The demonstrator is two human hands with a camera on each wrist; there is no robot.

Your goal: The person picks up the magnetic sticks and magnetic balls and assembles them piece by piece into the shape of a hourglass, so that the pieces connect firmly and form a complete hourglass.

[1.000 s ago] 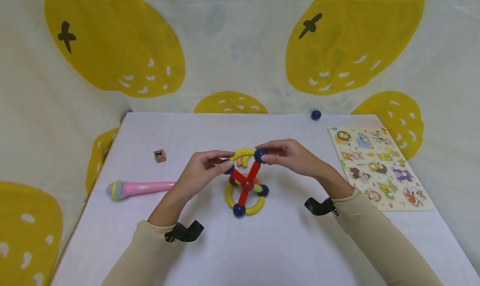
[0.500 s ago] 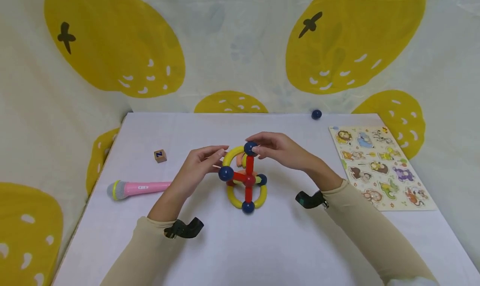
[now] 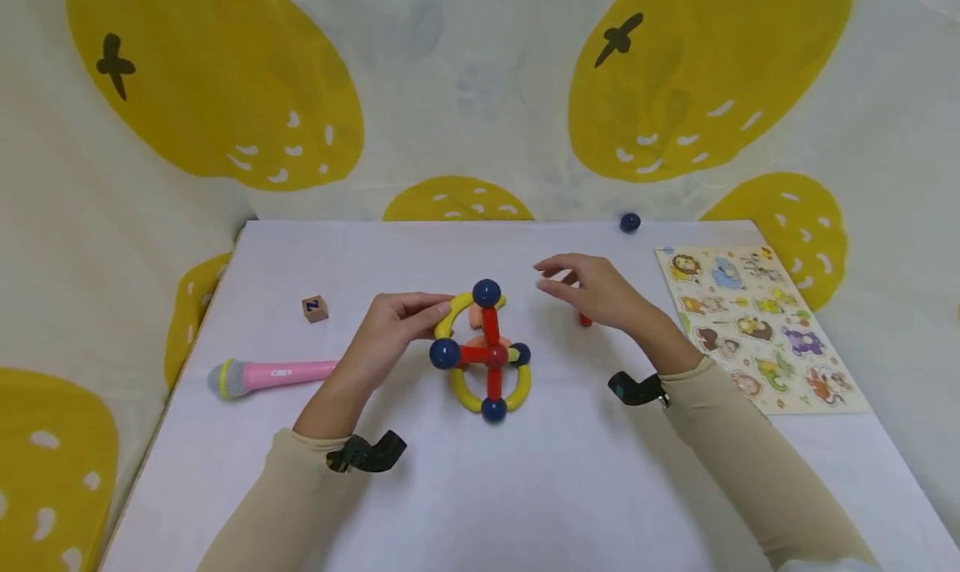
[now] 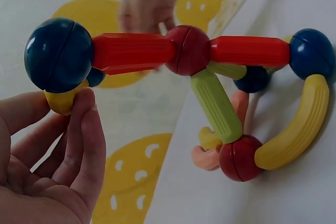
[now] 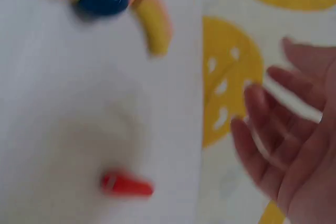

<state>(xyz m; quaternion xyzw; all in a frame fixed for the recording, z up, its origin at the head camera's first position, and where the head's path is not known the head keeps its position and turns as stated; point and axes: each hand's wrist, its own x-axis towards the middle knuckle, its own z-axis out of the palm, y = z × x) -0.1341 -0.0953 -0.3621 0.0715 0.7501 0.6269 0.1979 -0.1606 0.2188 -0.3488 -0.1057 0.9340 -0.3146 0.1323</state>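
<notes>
A magnetic stick-and-ball construction stands mid-table, with a red ball [image 3: 497,355] at the crossing of its red rods. My left hand [image 3: 382,338] pinches the yellow curved rod [image 3: 452,308] at its upper left, close beneath a blue ball [image 4: 59,55] in the left wrist view. Low on the construction, another yellow curved rod [image 4: 296,129] joins a blue and a red ball. To the right, my right hand [image 3: 600,293] is raised and holds nothing, its fingers apart and loosely bent. Near it on the table lies a loose red rod [image 5: 126,183], partly covered by the hand in the head view.
A pink toy microphone [image 3: 277,375] and a wooden letter block [image 3: 315,308] lie to the left. At the right is an animal puzzle board [image 3: 757,330]. One blue ball [image 3: 630,223] sits by the back edge, before a lemon-patterned curtain [image 3: 465,122].
My right hand has let go of the upper blue ball and moved right. The construction has turned slightly, and my left hand has gone from a blue ball to the yellow curved rod.
</notes>
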